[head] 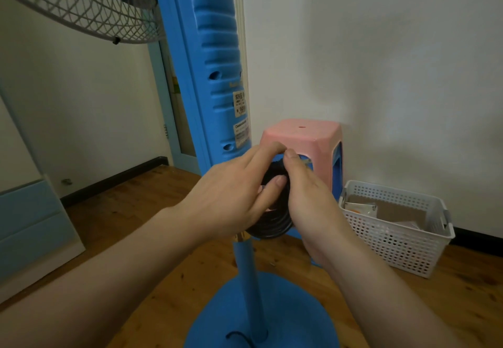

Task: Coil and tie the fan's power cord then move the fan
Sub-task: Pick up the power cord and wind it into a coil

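Note:
A blue pedestal fan point(215, 80) stands right in front of me, its wire grille point(81, 7) at the upper left and its round base point(261, 317) on the wooden floor. Beside the pole, both hands hold the black power cord point(275, 225), wound into a tight coil. My left hand point(234, 198) grips the coil from the left, thumb across its front. My right hand point(307, 198) pinches the top of the coil from the right. A short stretch of cord leaves the base near the pole.
A pink plastic stool point(304, 138) stands against the white wall behind the hands. A white perforated basket point(394, 228) with packets sits on the floor at the right. A pale blue cabinet point(30, 230) stands at the left, a doorway beyond the fan.

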Tool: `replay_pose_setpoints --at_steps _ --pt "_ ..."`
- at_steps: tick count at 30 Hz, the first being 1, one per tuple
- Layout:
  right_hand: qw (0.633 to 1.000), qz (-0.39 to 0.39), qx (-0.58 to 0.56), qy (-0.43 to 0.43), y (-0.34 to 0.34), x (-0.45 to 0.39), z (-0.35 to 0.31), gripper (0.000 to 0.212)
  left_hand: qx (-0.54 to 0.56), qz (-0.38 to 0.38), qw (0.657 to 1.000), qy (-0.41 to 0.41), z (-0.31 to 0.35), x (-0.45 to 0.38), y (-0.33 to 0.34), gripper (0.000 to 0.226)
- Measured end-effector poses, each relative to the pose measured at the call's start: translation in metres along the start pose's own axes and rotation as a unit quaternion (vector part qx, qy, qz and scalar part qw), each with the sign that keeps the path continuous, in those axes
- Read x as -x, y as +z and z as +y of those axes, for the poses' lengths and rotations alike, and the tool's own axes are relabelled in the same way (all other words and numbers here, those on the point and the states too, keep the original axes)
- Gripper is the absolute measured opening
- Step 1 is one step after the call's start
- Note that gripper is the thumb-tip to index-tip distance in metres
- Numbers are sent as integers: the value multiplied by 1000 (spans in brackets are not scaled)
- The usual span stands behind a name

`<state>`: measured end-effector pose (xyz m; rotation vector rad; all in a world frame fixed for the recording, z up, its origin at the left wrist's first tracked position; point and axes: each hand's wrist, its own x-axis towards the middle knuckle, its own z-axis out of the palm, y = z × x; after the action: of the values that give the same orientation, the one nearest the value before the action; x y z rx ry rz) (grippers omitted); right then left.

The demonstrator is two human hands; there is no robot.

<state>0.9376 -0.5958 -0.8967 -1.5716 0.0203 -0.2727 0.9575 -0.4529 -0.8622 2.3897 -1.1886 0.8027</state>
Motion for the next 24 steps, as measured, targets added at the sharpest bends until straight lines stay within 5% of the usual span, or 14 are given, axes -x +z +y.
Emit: replay_pose_setpoints --at_steps 4,10,15,18,21,24 --pt "999 37 19 -11 3 3 -1 48 34 43 997 -53 -2 6 7 45" --pt "997 82 -12 -10 10 0 -3 74 165 56 979 -110 -4 28 14 39" --pt "993 111 -20 -18 11 -2 1 69 430 89 868 -232 -7 54 26 37" --pt "995 97 -16 -20 12 2 2 87 506 105 821 -242 -8 56 29 36" --pt "995 98 -17 -25 13 4 0 99 502 120 824 -233 -3 55 31 35" --pt "993 110 -37 -36 14 3 3 82 491 132 831 -226 1 53 33 35"
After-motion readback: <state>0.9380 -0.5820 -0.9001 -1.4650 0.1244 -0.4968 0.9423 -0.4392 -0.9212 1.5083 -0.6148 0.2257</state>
